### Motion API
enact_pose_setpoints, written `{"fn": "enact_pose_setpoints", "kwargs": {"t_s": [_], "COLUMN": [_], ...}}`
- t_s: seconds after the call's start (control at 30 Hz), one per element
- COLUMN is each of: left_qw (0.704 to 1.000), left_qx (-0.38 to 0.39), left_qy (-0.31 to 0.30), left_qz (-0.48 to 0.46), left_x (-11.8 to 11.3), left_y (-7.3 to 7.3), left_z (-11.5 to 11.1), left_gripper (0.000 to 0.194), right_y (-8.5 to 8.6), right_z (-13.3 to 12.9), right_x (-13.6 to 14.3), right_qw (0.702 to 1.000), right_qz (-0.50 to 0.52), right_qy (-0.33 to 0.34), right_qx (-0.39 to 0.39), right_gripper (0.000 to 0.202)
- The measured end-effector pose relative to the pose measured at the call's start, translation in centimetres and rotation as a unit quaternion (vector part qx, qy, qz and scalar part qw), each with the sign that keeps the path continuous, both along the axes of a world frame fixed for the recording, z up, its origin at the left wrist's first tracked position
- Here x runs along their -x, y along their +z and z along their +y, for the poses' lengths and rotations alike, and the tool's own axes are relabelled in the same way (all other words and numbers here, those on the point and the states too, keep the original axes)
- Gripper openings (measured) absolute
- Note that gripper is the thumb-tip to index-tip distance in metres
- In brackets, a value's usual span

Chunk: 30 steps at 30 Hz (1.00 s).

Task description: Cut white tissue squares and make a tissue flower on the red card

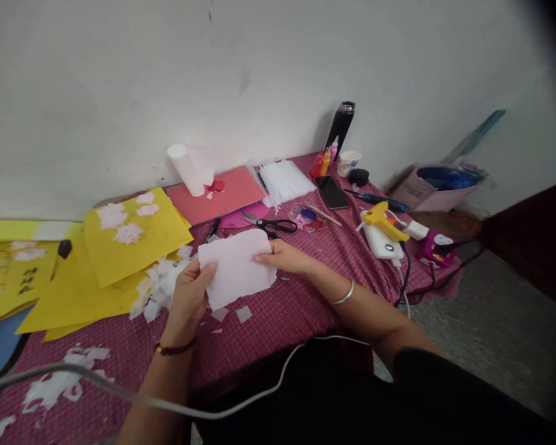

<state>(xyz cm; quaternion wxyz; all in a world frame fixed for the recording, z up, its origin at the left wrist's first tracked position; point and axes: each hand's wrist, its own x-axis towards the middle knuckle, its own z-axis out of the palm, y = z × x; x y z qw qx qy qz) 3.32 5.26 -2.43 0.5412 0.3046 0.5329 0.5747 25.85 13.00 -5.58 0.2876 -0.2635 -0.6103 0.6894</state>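
A pale pinkish-white sheet of soft paper [236, 269] is held up over the table. My left hand [188, 296] pinches its left edge, thumb on top. At the upper right edge my right hand [282, 256] grips it, fingers hidden behind the paper. Beneath and to the left lie many small white paper pieces [160, 284]. Black-handled scissors [278, 226] rest on the table just behind the sheet, beside a black pen-like tool [212, 230].
Yellow sheets with paper blossoms [130, 238] lie left. Behind are a red folder [231, 194], a white roll [188, 172] and white strips [287, 180]. A phone [332, 192], yellow glue gun [383, 221] and purple power strip [438, 249] stand right. A white cable [213, 415] crosses the foreground.
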Motion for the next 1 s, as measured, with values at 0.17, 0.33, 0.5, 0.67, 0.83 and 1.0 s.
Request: {"fn": "enact_pose_setpoints", "kwargs": {"t_s": [0.17, 0.33, 0.5, 0.67, 0.83, 1.0], "left_qw": [0.998, 0.999, 0.994, 0.989, 0.966, 0.959], "left_qx": [-0.008, -0.036, -0.064, -0.039, -0.040, -0.016], "left_qy": [-0.054, -0.022, -0.049, -0.017, -0.058, -0.178], "left_qz": [-0.004, -0.019, -0.068, -0.142, -0.248, -0.221], "left_x": [0.4, 1.1, 1.6, 0.8, -1.5, -3.1], "left_y": [0.3, 0.4, 0.3, 0.9, 1.0, -0.2], "left_z": [-0.2, -0.1, 0.0, -0.1, -0.8, -1.2], "left_gripper": [0.043, 0.022, 0.012, 0.023, 0.069, 0.082], "right_y": [0.0, 0.0, 1.3, 1.7, 1.0, 0.8], "right_z": [0.2, 0.2, -0.4, -0.9, -1.0, -1.4], "right_x": [-0.2, -0.3, -0.6, -0.3, 1.0, 1.6], "right_qw": [1.000, 0.995, 0.989, 0.989, 0.980, 0.987], "right_qz": [0.017, 0.060, 0.107, 0.120, 0.166, 0.141], "right_qy": [-0.010, 0.000, 0.042, 0.037, -0.059, -0.069], "right_qx": [0.018, 0.078, 0.091, 0.082, 0.091, 0.039], "right_gripper": [0.033, 0.025, 0.015, 0.016, 0.016, 0.010]}}
